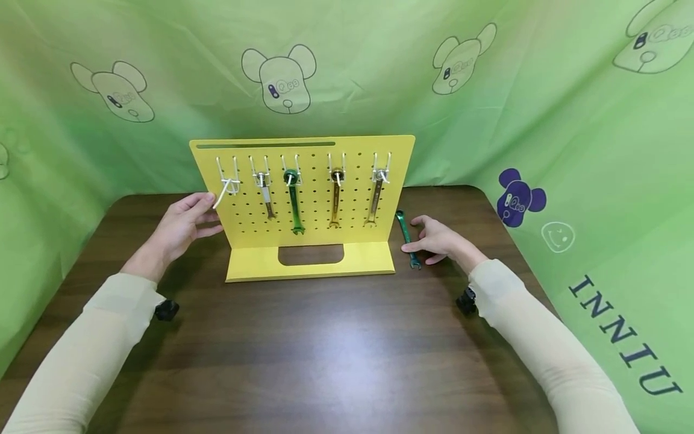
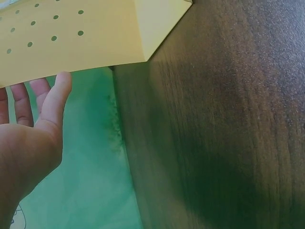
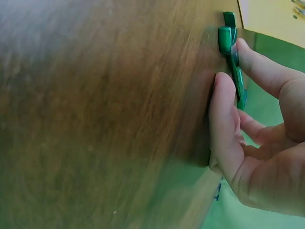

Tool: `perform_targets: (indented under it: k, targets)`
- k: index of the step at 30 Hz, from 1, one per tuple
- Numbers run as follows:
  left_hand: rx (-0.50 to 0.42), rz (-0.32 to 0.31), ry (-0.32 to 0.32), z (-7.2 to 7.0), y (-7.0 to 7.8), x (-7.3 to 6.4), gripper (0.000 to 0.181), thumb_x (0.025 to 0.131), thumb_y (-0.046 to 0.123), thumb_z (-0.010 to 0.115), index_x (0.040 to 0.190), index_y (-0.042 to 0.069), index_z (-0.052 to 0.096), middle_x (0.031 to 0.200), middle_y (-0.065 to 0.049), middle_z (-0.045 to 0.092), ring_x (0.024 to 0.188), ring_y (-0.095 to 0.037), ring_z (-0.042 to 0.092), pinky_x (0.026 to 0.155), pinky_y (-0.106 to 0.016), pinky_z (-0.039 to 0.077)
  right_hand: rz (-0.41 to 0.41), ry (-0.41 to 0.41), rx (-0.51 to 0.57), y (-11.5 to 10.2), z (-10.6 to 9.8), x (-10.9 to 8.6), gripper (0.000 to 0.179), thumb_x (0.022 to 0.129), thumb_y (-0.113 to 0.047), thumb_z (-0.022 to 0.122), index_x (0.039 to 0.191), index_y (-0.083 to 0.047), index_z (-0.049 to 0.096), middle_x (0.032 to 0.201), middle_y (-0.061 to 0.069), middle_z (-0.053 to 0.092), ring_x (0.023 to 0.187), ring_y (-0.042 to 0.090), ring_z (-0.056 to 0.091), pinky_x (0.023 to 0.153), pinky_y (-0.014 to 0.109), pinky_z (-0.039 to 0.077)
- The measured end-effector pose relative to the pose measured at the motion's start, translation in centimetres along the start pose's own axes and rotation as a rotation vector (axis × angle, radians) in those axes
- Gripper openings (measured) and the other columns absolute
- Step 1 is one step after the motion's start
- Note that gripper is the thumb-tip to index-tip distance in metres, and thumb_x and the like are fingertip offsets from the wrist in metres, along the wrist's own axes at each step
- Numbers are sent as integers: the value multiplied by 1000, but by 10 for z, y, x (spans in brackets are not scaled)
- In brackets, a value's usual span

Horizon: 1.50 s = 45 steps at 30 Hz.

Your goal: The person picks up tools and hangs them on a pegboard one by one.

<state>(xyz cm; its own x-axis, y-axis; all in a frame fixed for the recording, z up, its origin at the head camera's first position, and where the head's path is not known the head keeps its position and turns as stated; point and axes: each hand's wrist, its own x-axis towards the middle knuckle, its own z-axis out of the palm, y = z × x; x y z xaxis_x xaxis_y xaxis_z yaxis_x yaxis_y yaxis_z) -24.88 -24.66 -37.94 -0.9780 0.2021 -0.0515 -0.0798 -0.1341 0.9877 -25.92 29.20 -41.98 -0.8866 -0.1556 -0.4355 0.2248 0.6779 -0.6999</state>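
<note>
A yellow pegboard stand (image 1: 320, 199) stands upright on the brown table. My left hand (image 1: 184, 220) holds its left edge, thumb at the front and the other fingers partly hidden behind it; the left wrist view shows the thumb tip at the edge (image 2: 95, 67). To the right of the stand lies a green wrench (image 1: 405, 232). My right hand (image 1: 436, 239) straddles this wrench, thumb over it on one side, index finger on the other. In the right wrist view the thumb meets the wrench (image 3: 239, 83) and the index fingertip stands slightly apart.
White hooks carry a short silver wrench (image 1: 265, 196), a green wrench (image 1: 295, 208), a gold-toned wrench (image 1: 335, 202) and a silver wrench (image 1: 375, 202). The leftmost hook (image 1: 222, 194) juts out bare. A green printed curtain (image 1: 358, 72) hangs behind the table (image 1: 293, 343).
</note>
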Motion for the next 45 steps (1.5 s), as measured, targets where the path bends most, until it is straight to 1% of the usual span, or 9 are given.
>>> perform_targets:
  k: [10,16,24,28,31,35,39,43,45]
  targets:
    - [-24,1,-12,-6,-1,-3,20,94,28,60,103,11,66,102,-2,63,88,-18,62,85,-44,54,18,-12,20,-5,9,-1,70,84,-25,75,137,-8,32,114,21,44,83,26,60,62,39,59]
    - [-24,21,-20,-2,-3,1,20,94,27,59,104,10,66,101,-2,64,89,-18,62,83,-42,55,33,13,17,-6,7,-4,64,86,-22,73,135,-6,35,117,21,47,85,28,60,63,40,60]
    - [-34,-4,-11,0,-4,0,20,94,28,60,102,11,67,100,-1,65,89,-18,62,86,-44,54,11,47,-56,-5,10,-7,57,87,-18,71,132,-1,41,115,23,56,79,25,65,59,39,60]
    - [-23,7,-2,0,-4,0,21,94,29,61,103,10,66,101,-2,65,89,-18,62,85,-44,55,3,67,-72,-7,9,-5,50,85,-13,69,127,1,47,103,18,63,70,21,64,57,39,60]
    - [-19,16,-5,1,-4,2,22,94,29,61,104,10,66,102,-2,64,90,-19,62,85,-43,55,4,76,-70,-8,8,-3,46,82,-11,68,123,1,51,89,15,62,64,20,61,56,38,60]
    - [-18,6,-10,2,-5,3,21,94,29,60,103,12,66,102,-1,64,90,-19,61,86,-44,55,32,17,-35,-5,4,-2,45,81,-11,67,121,3,50,78,12,56,61,20,58,56,38,60]
    - [-13,9,4,0,-3,0,21,93,29,61,103,12,67,102,-2,64,89,-19,62,85,-43,55,44,-64,13,-3,3,-2,46,81,-12,67,119,4,47,77,11,56,62,19,58,58,37,60]
    - [-9,9,3,0,-2,0,23,93,30,61,104,11,66,103,-3,63,89,-19,62,84,-42,56,42,-77,42,1,2,-4,42,81,-11,67,114,3,46,77,10,56,61,18,57,56,35,59]
    - [-11,5,0,0,-2,0,23,93,30,61,104,11,66,103,-2,64,89,-18,62,84,-42,56,42,-84,73,1,1,-5,45,81,-9,67,117,3,43,79,10,57,62,19,58,57,34,59]
